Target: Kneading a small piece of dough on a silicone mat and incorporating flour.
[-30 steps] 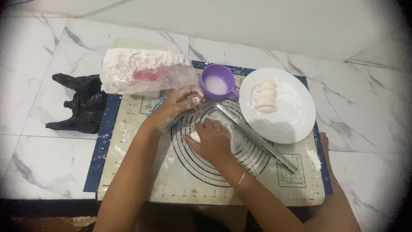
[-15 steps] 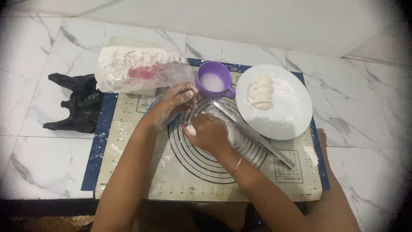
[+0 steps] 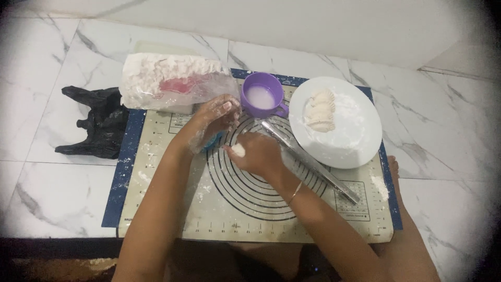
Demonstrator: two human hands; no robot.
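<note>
Floury left hand (image 3: 216, 116) reaches forward, fingers curled loosely at the clear bag (image 3: 175, 83) near the mat's (image 3: 156, 209) far-left corner, grasping nothing visible | right hand (image 3: 259, 154) bent inward at mat centre, pinching a white dough piece (image 3: 238, 150) | metal rod (image 3: 313, 163) just beside

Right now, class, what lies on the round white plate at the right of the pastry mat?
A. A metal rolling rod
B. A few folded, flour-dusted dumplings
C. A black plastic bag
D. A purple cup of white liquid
B: a few folded, flour-dusted dumplings sit on the round white plate; the rod, cup and bag lie off it.
</note>
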